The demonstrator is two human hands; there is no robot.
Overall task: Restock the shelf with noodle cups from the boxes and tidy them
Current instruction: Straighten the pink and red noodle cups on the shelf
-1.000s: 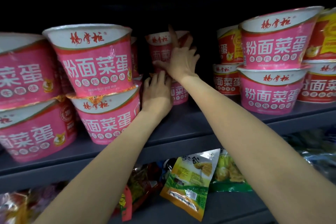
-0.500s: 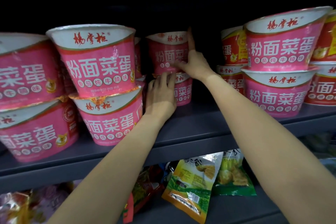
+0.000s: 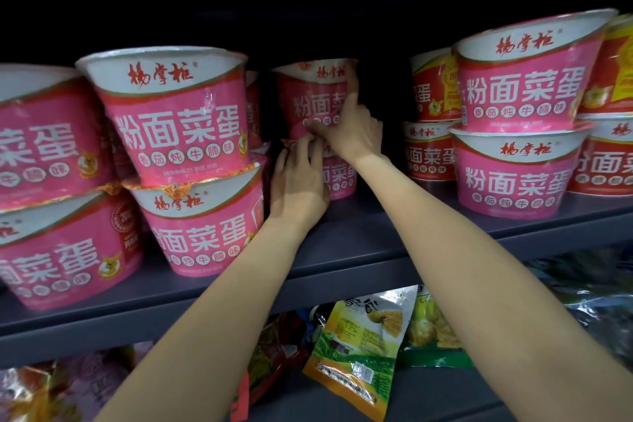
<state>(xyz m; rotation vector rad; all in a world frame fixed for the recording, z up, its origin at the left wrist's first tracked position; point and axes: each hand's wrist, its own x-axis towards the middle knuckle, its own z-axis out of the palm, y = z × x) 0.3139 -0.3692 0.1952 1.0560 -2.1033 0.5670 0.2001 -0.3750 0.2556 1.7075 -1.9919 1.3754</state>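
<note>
The right hand (image 3: 356,128) has slid down the upper pink paper noodle cup (image 3: 308,96), gripping it; the left hand (image 3: 298,188), fingers straight, touches the lower pink cup (image 3: 340,175) on the grey metal shelf (image 3: 342,250).

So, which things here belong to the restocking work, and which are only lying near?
Part of the job:
- upper pink cup, right hand on it
- lower pink cup, left hand on it
- grey shelf

Just nearby:
- red cups
- snack bags below

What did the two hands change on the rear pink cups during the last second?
The right hand slid down from the rim of the upper rear pink noodle cup to its side, thumb across the front. The left hand crept slightly up the lower rear pink cup. Both cups stayed stacked; the grey metal shelf and front stacks are unchanged.
</note>
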